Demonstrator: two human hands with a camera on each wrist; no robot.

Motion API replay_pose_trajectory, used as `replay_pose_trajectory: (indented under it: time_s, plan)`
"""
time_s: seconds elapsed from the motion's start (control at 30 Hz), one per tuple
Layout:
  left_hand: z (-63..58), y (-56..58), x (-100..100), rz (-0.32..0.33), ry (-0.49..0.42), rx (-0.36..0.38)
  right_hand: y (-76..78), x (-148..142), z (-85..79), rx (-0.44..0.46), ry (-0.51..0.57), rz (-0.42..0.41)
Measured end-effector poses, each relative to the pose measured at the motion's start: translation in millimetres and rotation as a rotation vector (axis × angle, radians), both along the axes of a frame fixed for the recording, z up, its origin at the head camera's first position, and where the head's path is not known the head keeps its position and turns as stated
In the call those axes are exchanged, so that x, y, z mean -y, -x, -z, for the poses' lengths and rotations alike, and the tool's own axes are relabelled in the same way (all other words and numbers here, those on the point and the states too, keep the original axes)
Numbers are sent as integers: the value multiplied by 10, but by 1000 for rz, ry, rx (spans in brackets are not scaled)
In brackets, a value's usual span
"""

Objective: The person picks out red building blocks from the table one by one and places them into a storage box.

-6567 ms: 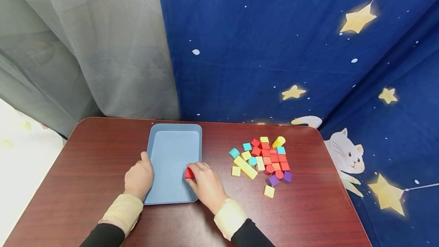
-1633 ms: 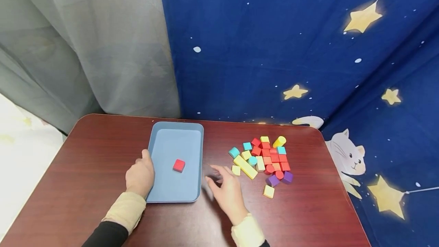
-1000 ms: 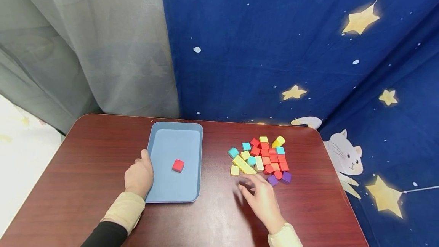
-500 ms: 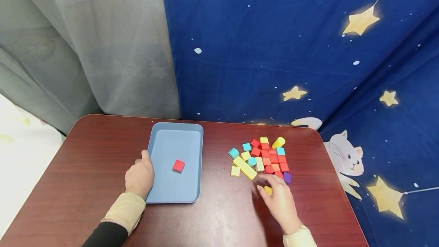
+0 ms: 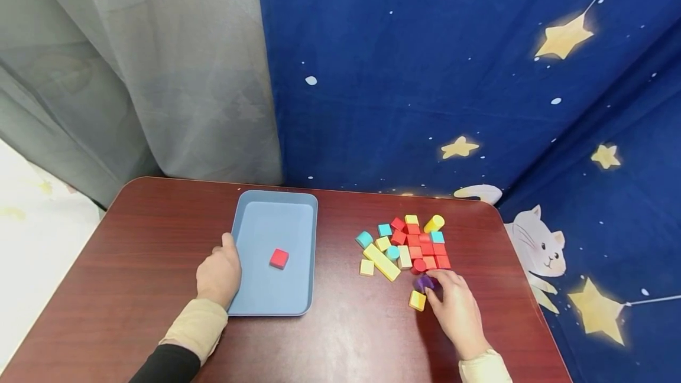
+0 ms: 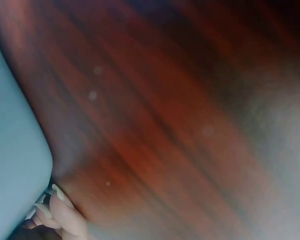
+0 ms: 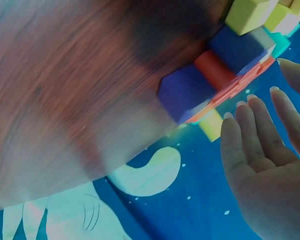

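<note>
My left hand (image 5: 219, 270) grips the left rim of a blue-grey tray (image 5: 304, 303). In the left wrist view, its curled fingers (image 6: 65, 215) show at the tray's edge. Inside the tray lies one red cube (image 5: 279, 259). My right hand (image 5: 456, 310) is at the near side of the block pile, thumb and forefinger spread around a purple block (image 5: 424, 283). From the right wrist, the fingers look straight and apart from the purple blocks on the table. A yellow cube (image 5: 417, 300) sits just by the thumb. The hand hides the second purple block in the head view.
The pile holds several red blocks (image 5: 413, 240), a long yellow bar (image 5: 382, 262), a yellow cylinder (image 5: 434, 223) and turquoise pieces (image 5: 364, 239). A lone yellow cube (image 5: 366, 268) lies at its left. Curtains hang behind the brown table (image 5: 175, 223).
The red cube was set down in the tray and released. My right hand then moved right, past the yellow cube, to the purple block. My left hand stays on the tray.
</note>
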State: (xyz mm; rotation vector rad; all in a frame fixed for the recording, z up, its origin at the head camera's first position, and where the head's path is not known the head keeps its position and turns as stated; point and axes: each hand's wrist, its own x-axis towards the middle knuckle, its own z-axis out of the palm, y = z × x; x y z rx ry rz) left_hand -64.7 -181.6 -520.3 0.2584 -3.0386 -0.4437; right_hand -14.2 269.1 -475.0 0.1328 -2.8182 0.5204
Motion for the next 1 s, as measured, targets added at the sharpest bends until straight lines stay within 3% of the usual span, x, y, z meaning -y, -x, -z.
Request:
replay_pose_trajectory:
  time_s: [0.67,1.0]
  plan:
    - [8,12,7,-6,0,10,121,-160,87,18,-60,-11]
    - [3,10,7,-6,-3,16,246,-158,84,79,-77,-40]
